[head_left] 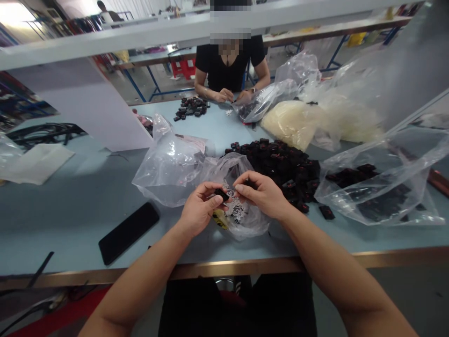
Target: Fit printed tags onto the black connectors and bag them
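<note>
Currently, in the head view, my left thumb and fingers are clamped on a small black piece (221, 194), my left hand (199, 209) holding it above an open clear bag (250, 229) with white bits (237, 211) inside. Just beside it, my right hand (261, 193) has thumb and forefinger pinched together; whether something tiny sits between them, I can't tell. Beyond lies a black heap (280, 164); leftward, a phone (129, 232) rests on the blue table (70, 220).
</note>
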Demonstrator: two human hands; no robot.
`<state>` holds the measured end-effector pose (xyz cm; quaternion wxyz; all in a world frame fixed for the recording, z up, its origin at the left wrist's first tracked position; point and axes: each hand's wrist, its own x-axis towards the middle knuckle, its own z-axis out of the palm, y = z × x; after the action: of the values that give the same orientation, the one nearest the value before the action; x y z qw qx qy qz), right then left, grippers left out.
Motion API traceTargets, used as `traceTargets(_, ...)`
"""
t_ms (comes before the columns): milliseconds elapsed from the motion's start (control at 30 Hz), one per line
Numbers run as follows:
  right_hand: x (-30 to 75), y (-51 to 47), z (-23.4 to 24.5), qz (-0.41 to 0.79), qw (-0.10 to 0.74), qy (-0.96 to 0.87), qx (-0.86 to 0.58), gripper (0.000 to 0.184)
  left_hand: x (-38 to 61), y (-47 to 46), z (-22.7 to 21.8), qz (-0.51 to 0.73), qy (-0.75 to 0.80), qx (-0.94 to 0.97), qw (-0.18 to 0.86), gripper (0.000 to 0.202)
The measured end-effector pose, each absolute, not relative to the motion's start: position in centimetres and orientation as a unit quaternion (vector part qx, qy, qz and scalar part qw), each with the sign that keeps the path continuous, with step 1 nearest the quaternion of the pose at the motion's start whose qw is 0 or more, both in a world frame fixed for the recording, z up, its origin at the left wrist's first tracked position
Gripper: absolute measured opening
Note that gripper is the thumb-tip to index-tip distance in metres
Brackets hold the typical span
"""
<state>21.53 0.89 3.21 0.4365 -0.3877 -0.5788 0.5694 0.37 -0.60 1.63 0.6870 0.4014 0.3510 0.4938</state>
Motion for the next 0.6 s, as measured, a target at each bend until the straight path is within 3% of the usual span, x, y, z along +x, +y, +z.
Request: traceTargets(600, 21.56, 1.34, 2.93, 0.436, 0.45, -0.651, -0.428, 0.02, 0.24, -1.34, 2.03, 0.417, 0.371, 0.492, 0.668, 0.047)
